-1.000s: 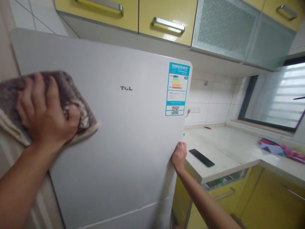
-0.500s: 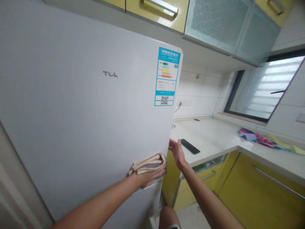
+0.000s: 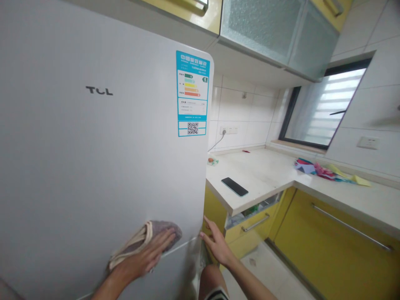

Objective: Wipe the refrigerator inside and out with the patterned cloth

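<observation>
A tall silver-grey refrigerator fills the left side, with a blue energy label near its upper right corner. My left hand presses a folded greyish-purple towel with a cream border against the door, just above the seam between the upper and lower doors. Its fingers lie together over the cloth. Beside the refrigerator's right edge is my right hand, holding nothing, thumb and fingers apart. The fingertips are at the edge near the seam; whether they touch it I cannot tell.
A black phone lies on the white counter to the right. Colourful cloths are heaped farther along it. Below are yellow cabinets with bar handles. My knee is at the bottom, close to the refrigerator.
My left hand has moved left and down across the door with the towel. My right hand has slid lower along the refrigerator's edge. The view has shifted to the right.
</observation>
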Demonstrator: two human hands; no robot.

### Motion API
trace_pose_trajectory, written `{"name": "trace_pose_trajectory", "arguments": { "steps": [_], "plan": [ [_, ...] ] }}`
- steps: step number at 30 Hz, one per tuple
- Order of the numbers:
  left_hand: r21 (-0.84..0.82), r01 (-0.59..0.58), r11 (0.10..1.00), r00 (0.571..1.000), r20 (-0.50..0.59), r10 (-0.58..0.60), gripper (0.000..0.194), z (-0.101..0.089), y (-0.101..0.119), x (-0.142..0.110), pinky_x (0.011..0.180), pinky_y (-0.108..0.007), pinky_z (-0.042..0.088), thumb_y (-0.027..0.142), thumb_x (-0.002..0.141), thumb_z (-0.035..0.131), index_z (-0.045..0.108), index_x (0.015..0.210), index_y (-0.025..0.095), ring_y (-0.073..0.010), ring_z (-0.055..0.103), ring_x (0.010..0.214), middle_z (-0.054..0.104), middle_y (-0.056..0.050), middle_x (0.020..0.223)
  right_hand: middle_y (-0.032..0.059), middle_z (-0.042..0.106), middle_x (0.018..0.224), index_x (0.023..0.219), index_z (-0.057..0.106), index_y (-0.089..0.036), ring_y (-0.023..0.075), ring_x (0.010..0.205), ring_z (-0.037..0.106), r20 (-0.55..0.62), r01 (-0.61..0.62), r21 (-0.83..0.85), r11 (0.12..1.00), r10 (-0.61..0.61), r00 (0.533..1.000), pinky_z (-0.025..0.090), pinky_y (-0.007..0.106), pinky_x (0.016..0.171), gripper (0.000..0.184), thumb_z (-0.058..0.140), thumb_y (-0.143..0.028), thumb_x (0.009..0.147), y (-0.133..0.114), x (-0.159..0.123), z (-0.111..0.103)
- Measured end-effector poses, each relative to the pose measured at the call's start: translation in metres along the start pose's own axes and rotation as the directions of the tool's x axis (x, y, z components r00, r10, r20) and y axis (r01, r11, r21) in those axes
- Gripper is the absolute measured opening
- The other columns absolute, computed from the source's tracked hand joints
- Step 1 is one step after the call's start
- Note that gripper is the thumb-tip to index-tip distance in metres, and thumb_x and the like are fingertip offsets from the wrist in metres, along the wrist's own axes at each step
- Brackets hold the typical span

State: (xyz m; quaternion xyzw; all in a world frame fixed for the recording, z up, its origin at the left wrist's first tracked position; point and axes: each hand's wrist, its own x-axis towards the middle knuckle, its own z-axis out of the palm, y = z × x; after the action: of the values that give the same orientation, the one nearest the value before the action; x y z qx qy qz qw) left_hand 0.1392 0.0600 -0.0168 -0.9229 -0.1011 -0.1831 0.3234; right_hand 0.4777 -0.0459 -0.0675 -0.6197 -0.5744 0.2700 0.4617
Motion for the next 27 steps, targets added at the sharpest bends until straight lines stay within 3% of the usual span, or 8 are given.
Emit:
{"name": "trace_pose_trajectory", "arguments": {
  "steps": [2, 5, 8, 15, 18, 21, 24, 27],
  "plan": [
    [0.069, 0.196, 0.978, 0.965, -0.193, -0.18, 0.084, -0.034, -0.04, 0.001, 0.136, -0.035, 0.032, 0.029, 0.089, 0.07, 0.043, 0.168, 0.031, -0.0212, 0.056, 0.152, 0.057, 0.001, 0.165, 0.0141, 0.046, 0.17, 0.174, 0.036, -0.025, 0.0336, 0.152, 0.05, -0.06, 0.015, 0.03, 0.999, -0.013, 0.998, 0.052, 0.05, 0.119, 0.085, 0.061, -0.057, 0.1, 0.004, 0.001, 0.022],
    [0.154, 0.581, 0.799, 0.776, -0.4, -0.487, 0.079, -0.1, -0.1, 0.031, 0.14, -0.064, 0.02, 0.043, 0.097, 0.066, 0.037, 0.17, 0.037, -0.0339, 0.042, 0.162, 0.044, -0.002, 0.174, 0.0145, 0.039, 0.173, 0.179, 0.021, -0.025, 0.0342, 0.159, 0.041, -0.152, 0.054, 0.014, 0.998, -0.052, 0.987, 0.044, 0.052, 0.127, 0.094, 0.064, -0.055, 0.1, 0.011, 0.002, 0.048],
    [0.107, 0.651, 0.752, 0.68, -0.524, -0.513, 0.085, -0.167, -0.146, 0.095, 0.138, -0.068, 0.024, 0.05, 0.096, 0.066, 0.031, 0.172, 0.038, -0.0379, 0.037, 0.164, 0.03, 0.002, 0.182, 0.0161, 0.037, 0.174, 0.18, 0.01, -0.023, 0.0349, 0.162, 0.037, -0.184, 0.084, -0.041, 0.996, -0.09, 0.979, 0.037, 0.054, 0.133, 0.1, 0.064, -0.051, 0.101, 0.018, 0.0, 0.059],
    [0.033, 0.417, 0.908, 0.836, -0.405, -0.369, 0.07, -0.276, -0.213, 0.284, 0.136, -0.06, 0.002, 0.048, 0.109, 0.036, 0.026, 0.17, 0.013, -0.0316, 0.01, 0.171, 0.016, -0.007, 0.186, 0.0141, 0.024, 0.181, 0.181, 0.002, -0.022, 0.034, 0.168, 0.024, -0.121, 0.094, -0.107, 0.99, -0.106, 0.987, 0.026, 0.055, 0.138, 0.103, 0.065, -0.041, 0.1, 0.024, -0.004, 0.056],
    [0.122, 0.222, 0.967, 0.929, -0.327, -0.172, 0.071, -0.267, -0.217, 0.352, 0.134, -0.065, 0.001, 0.041, 0.107, 0.036, 0.032, 0.164, 0.0, -0.0383, 0.008, 0.17, 0.02, -0.016, 0.184, 0.0133, 0.023, 0.182, 0.181, 0.007, -0.021, 0.0337, 0.169, 0.022, -0.109, 0.087, -0.092, 0.992, -0.097, 0.989, 0.022, 0.056, 0.139, 0.102, 0.065, -0.038, 0.098, 0.026, -0.004, 0.055],
    [0.169, 0.062, 0.984, 0.997, -0.054, -0.053, 0.052, -0.221, -0.197, 0.398, 0.134, -0.064, 0.015, 0.031, 0.105, 0.045, 0.064, 0.136, -0.006, -0.0398, 0.037, 0.162, 0.058, -0.024, 0.162, 0.0124, 0.026, 0.181, 0.18, 0.015, -0.022, 0.033, 0.168, 0.024, -0.115, 0.098, -0.077, 0.992, -0.107, 0.988, 0.022, 0.055, 0.139, 0.099, 0.066, -0.035, 0.096, 0.027, -0.003, 0.05],
    [0.125, -0.021, 0.992, 0.995, 0.098, 0.009, 0.03, -0.159, -0.16, 0.41, 0.125, -0.058, 0.035, 0.028, 0.098, 0.063, 0.077, 0.106, 0.003, -0.0367, 0.067, 0.135, 0.079, -0.023, 0.126, 0.0123, 0.031, 0.179, 0.179, 0.025, -0.023, 0.0325, 0.166, 0.03, -0.079, 0.11, -0.024, 0.994, -0.112, 0.991, 0.024, 0.055, 0.138, 0.094, 0.067, -0.034, 0.094, 0.024, -0.004, 0.04],
    [0.055, -0.083, 0.995, 0.98, 0.185, 0.072, 0.026, -0.1, -0.109, 0.384, 0.116, -0.056, 0.047, 0.035, 0.092, 0.078, 0.078, 0.1, 0.011, -0.0327, 0.073, 0.119, 0.082, -0.017, 0.114, 0.0134, 0.034, 0.178, 0.177, 0.031, -0.023, 0.0333, 0.164, 0.035, -0.036, 0.1, 0.024, 0.995, -0.099, 0.994, 0.025, 0.057, 0.137, 0.094, 0.069, -0.034, 0.092, 0.016, -0.006, 0.029]
  ]
}}
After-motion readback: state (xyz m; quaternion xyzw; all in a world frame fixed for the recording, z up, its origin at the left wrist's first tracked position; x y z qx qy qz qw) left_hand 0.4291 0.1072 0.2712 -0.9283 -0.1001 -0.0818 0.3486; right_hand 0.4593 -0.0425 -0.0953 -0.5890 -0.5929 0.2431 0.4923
